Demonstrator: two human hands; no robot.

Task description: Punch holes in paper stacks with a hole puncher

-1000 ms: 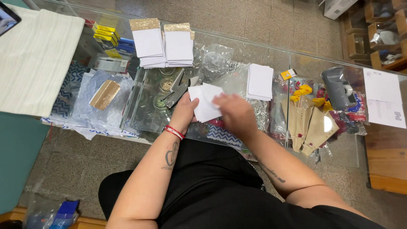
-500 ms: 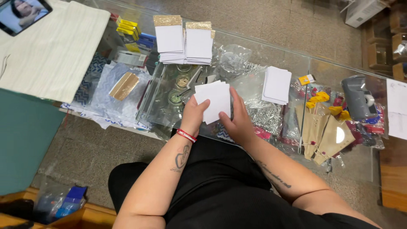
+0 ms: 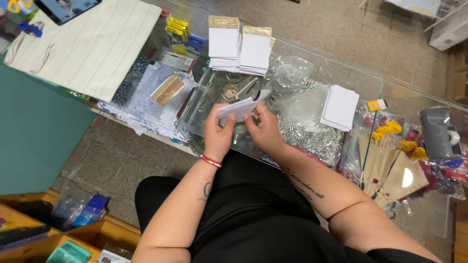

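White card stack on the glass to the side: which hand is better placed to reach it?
Probably the right hand: both hands hold a small card bundle, but the white card stack lies on the right hand's side, farther from the left hand.

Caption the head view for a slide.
Both hands, left and right, hold a white card stack over a glass counter.

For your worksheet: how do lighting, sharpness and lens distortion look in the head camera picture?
Head view: even, soft light, no hard shadows; the glass counter shows through to the goods beneath, with little glare; the left hand, right hand and the white cards they hold are slightly motion-softened; straight edges bow mildly towards the corners.
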